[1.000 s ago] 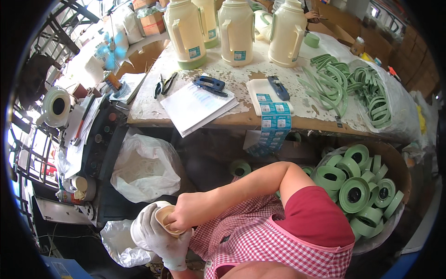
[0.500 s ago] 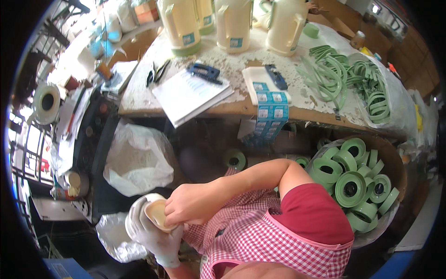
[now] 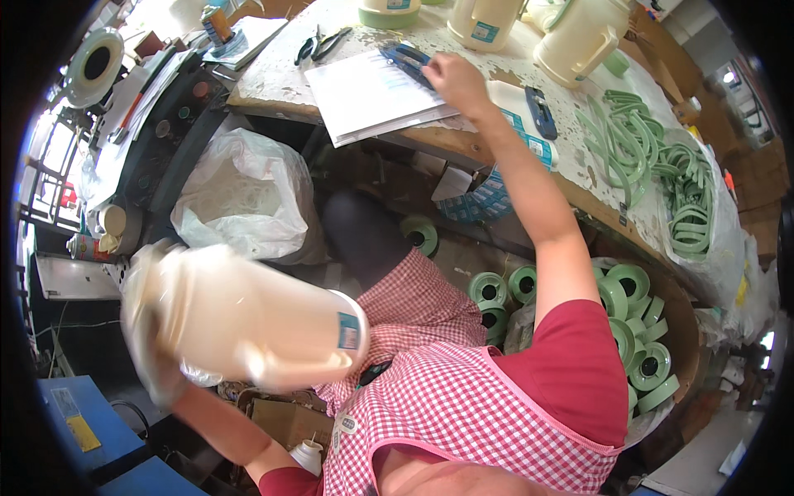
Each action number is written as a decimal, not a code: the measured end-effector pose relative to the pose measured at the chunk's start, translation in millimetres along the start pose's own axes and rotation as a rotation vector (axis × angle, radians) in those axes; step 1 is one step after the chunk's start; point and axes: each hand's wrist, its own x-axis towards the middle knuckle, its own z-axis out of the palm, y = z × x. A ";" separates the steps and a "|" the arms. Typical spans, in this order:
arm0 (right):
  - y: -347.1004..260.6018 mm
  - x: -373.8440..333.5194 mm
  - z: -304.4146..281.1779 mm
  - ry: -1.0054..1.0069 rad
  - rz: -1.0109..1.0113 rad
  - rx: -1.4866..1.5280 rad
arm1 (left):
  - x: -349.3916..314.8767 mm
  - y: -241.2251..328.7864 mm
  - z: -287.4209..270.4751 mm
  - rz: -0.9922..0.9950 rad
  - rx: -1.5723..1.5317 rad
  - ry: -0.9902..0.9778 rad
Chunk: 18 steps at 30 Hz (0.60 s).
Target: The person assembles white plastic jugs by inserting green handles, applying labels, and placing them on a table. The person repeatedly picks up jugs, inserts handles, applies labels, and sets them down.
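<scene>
Right hand (image 3: 453, 78) now stretched forward from the lap onto a blue stapler (image 3: 407, 58) on the surface (image 3: 273, 78), fingers curled over it, gloved left hand (image 3: 153, 347) gripping a blurred cream plastic jug (image 3: 248, 318) raised beside it.

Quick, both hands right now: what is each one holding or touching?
Left hand: gloved, closed around the base of a cream plastic jug, blurred.
Right hand: on the blue stapler on the workbench; grip unclear.
</scene>
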 end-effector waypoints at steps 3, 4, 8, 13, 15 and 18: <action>-28.9 5.6 16.5 -0.014 0.023 -0.183 | 64.5 -91.4 18.3 -0.373 -0.266 -0.195; -22.3 7.2 25.7 -0.040 0.010 -0.192 | 73.8 -115.1 28.5 -0.384 -0.246 -0.152; -14.9 12.9 23.7 -0.118 0.014 -0.164 | 99.8 -164.1 34.4 -0.581 -0.356 -0.273; -11.2 9.0 12.9 -0.219 -0.029 -0.167 | 111.8 -183.2 34.7 -0.630 -0.496 -0.352; -14.9 6.8 9.9 -0.221 -0.001 -0.016 | 109.4 -196.3 17.9 -0.594 -0.631 -0.382; -2.5 7.6 4.3 -0.330 0.125 0.585 | 96.2 -224.3 -15.7 -0.427 -0.653 -0.298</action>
